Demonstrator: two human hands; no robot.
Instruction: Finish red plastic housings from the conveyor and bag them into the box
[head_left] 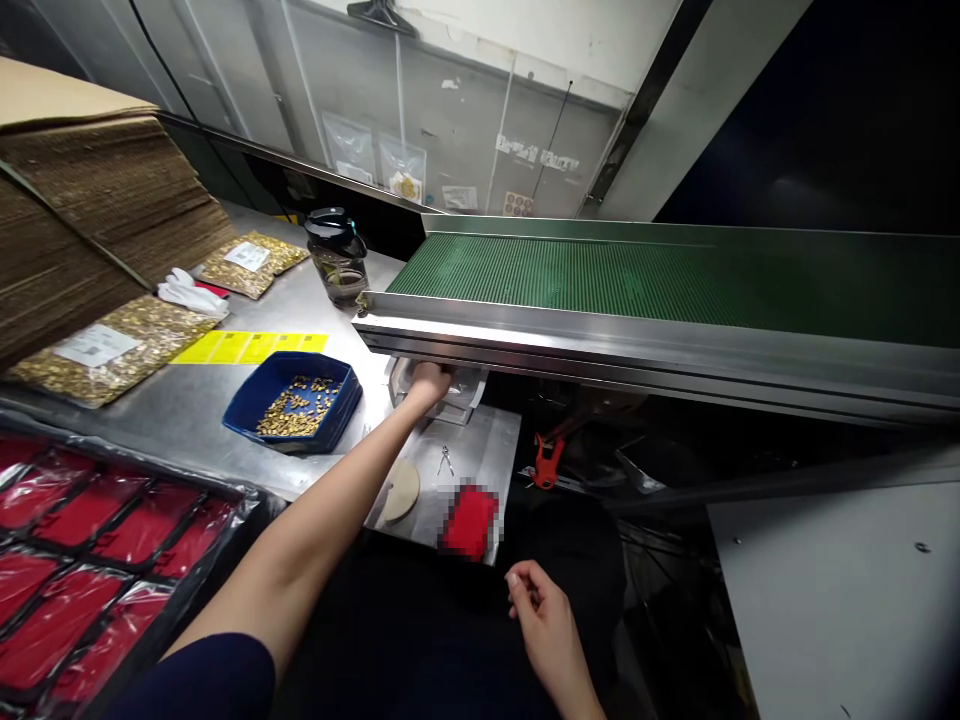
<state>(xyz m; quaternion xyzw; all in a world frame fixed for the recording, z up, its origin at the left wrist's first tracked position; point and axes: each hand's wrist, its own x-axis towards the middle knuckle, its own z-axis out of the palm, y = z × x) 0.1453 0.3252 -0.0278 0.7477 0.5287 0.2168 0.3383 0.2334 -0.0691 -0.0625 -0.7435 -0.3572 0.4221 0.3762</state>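
Note:
My left hand point(430, 383) reaches into a clear plastic bin point(454, 412) tucked under the conveyor's near edge. Its fingers are hidden, so any grip there does not show. Over my dark-clothed lap, my right hand point(546, 620) is curled closed, thumb against the index finger, with nothing visible in it. Between the hands on the metal table lie a small silvery metal piece point(446, 461), a round beige disc point(400, 491) and a red item point(471, 522) blurred by pixelation. A blue tray point(247, 408) with small gold-coloured parts point(292, 412) sits left of the bin.
A green conveyor belt point(570, 275) runs across the back. On the left are a cardboard stack point(97, 210), bags of gold parts point(251, 262), white gloves point(191, 292), yellow labels point(259, 347), a bottle point(337, 262) and a case of red packs point(82, 510). An orange-handled tool point(548, 462) hangs below.

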